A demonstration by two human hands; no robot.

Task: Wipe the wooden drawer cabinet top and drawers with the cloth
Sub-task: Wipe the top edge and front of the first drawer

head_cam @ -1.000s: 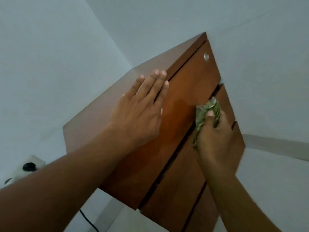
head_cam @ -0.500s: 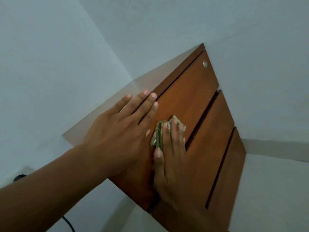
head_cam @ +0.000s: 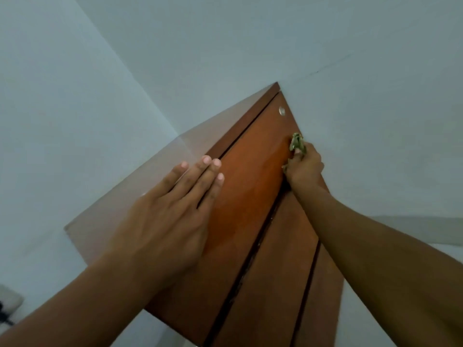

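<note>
The wooden drawer cabinet (head_cam: 250,196) stands in a corner between pale walls, seen from above. Its top drawer front (head_cam: 255,171) carries a small round metal lock (head_cam: 282,111); two more drawer fronts lie below it. My left hand (head_cam: 172,211) lies flat, fingers straight, across the front edge of the cabinet top. My right hand (head_cam: 304,169) grips a bunched green cloth (head_cam: 297,144) and presses it against the right end of the top drawer front, just below the lock. Most of the cloth is hidden in my fist.
Pale walls close in behind and on both sides of the cabinet. A white socket or adapter (head_cam: 10,304) with a dark plug sits low on the left. The pale floor (head_cam: 426,251) shows at the right, past my forearm.
My right hand has swept the cloth from the middle of the top drawer front to its right end and now holds it bunched. My left hand stays flat on the top edge.
</note>
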